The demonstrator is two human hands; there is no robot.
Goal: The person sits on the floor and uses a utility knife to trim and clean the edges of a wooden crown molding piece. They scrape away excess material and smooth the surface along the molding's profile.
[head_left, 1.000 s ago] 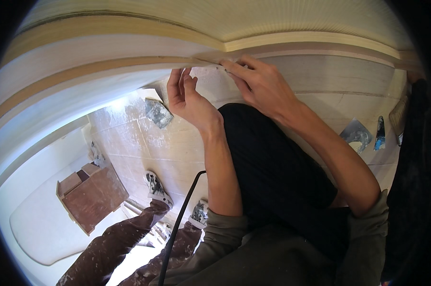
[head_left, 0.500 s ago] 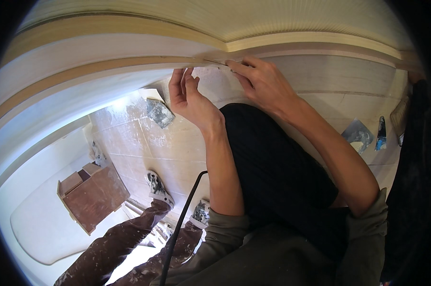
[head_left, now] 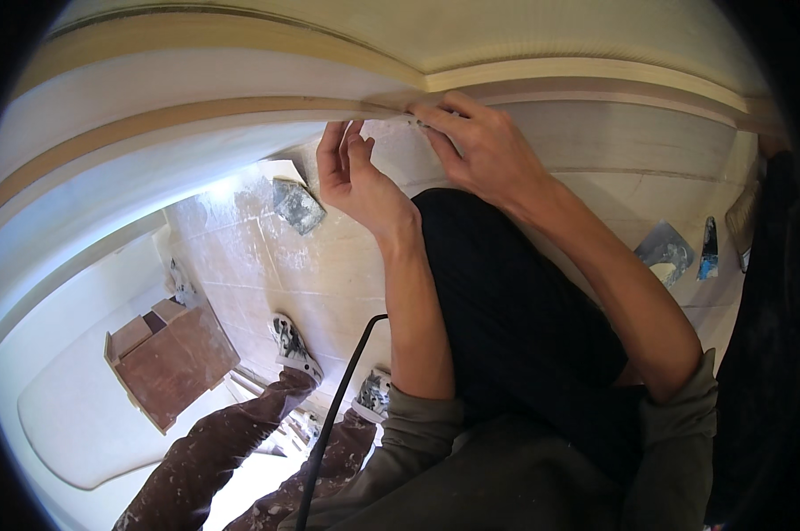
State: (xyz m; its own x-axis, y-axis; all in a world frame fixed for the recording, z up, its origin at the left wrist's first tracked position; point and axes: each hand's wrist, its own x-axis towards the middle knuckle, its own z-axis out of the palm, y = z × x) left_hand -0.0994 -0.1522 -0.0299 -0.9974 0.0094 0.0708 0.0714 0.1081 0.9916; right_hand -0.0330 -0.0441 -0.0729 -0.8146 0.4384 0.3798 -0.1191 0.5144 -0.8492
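My left hand (head_left: 360,190) is raised with fingers stretched up against the lower edge of a long pale trim board (head_left: 214,119). Its thumb stands apart from the fingers, and the fingertips are partly hidden at that edge. To the right, my right hand (head_left: 486,150) is closed in a pinch near the corner where the trim meets a second panel (head_left: 595,80). Something small and thin shows at its fingertips, too slight to name. Both hands are close together, with a narrow gap between them.
A grey, plaster-smeared flat plate (head_left: 298,208) lies on the tiled floor (head_left: 258,265). Rightward lie a metal scraper blade (head_left: 665,252) with pale filler and a black-and-blue tool (head_left: 708,248). Another person's spattered brown trouser leg (head_left: 196,451) stands near a brown wooden cabinet (head_left: 178,363).
My right hand has shifted slightly left and up along the trim, and the thin piece at its fingertips shows less. My left hand has barely moved. The other person's legs have shifted slightly.
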